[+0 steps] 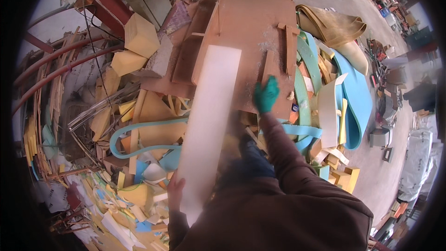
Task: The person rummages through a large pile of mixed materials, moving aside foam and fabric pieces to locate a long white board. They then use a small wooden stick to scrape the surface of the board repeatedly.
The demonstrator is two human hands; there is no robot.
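A long white foam slab [211, 107] slants from the worktable down along my left side. My bare left hand [175, 190] grips its left edge near the lower end. In a green glove, my right hand [266, 94] is at the lower end of a short brown wooden strip [268, 65] on the table, fingers curled around that end. A second wooden piece with a crossbar at its top [290, 49] lies just right of the strip. The slab's far part rests on the brown tabletop [248, 18], beside an upright wooden fence [206, 42].
Blue and green foam sheets [355, 97] and a folded tan sheet [332, 23] crowd the table's right side. A blue foam strip [139, 125] loops out at the left. Foam offcuts [139, 195] heap up at lower left; yellow foam blocks [141, 35] stand behind. Concrete floor [395, 158] lies right.
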